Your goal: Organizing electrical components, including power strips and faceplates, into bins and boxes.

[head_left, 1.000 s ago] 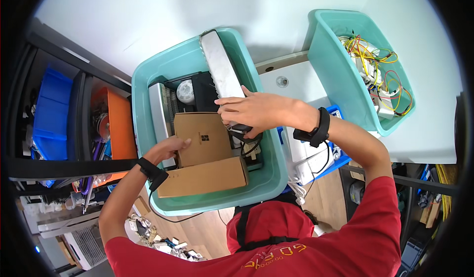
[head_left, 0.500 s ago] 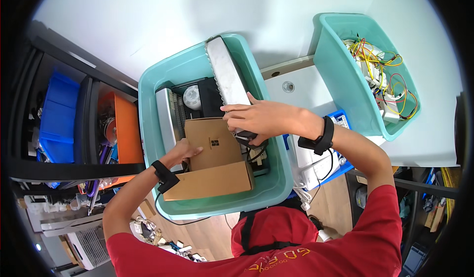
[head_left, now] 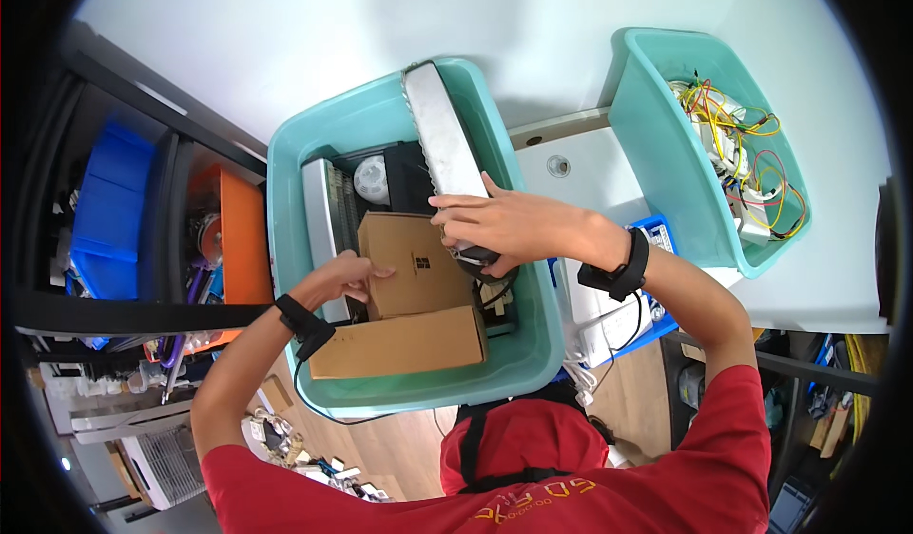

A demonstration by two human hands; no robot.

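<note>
2 brown cardboard boxes [head_left: 411, 266] lie in a teal bin [head_left: 295, 168]; shelf bins [head_left: 105, 206] are blue and orange.

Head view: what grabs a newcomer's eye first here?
The big teal bin at centre, with both hands inside it: the left hand on the upper cardboard box, the right hand over the long grey device leaning on the far rim. At upper right, a second teal bin holds tangled yellow wires.

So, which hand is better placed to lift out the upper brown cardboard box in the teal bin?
Probably the left hand: its fingers already rest on the upper cardboard box. The right hand lies on the long grey device beside it.
</note>
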